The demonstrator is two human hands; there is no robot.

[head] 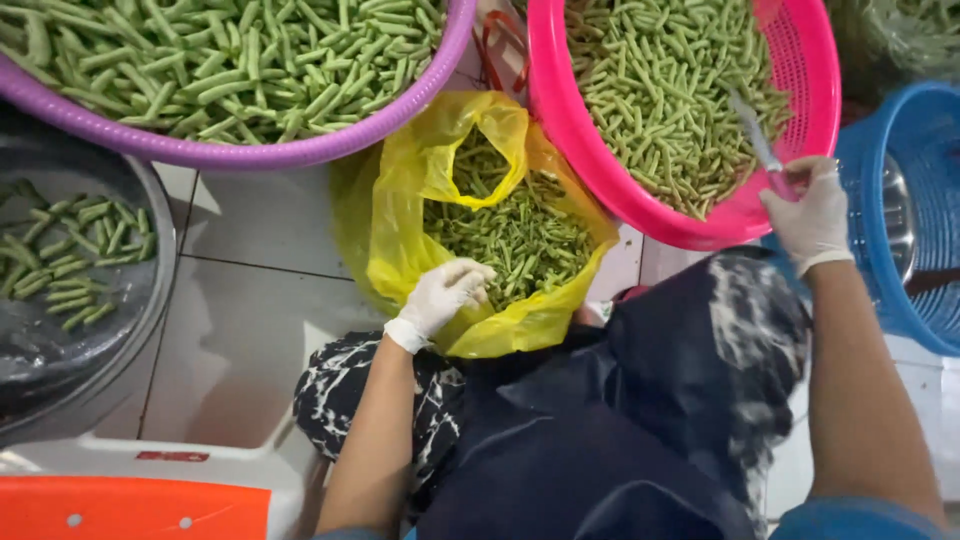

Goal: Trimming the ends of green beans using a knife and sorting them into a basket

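1. Yellow thin plastic bag (400,235), open at the top, sits on the tiled floor (250,300) between the knees and holds a heap of cut green bean pieces (515,240).
2. The left hand (440,297), in a white disposable glove, is at the bag's near edge with fingers curled; whether they pinch beans or the bag film cannot be told.
3. The right hand (812,215), also gloved, is closed around the pink handle of a small knife (757,140), blade lying over the round pink perforated plastic basket (800,60) of beans.
4. Handling judgement: bean pieces are light, stiff and snap-prone, probably damp and slick against the glove. Take several at once, gripped across their middles.
5. The bag film is soft and will collapse; lift by the rim, not the wall.
6. Nearby: a round purple plastic basin (250,155) of beans, a steel bowl (150,290) with few beans, a blue basket (915,200).
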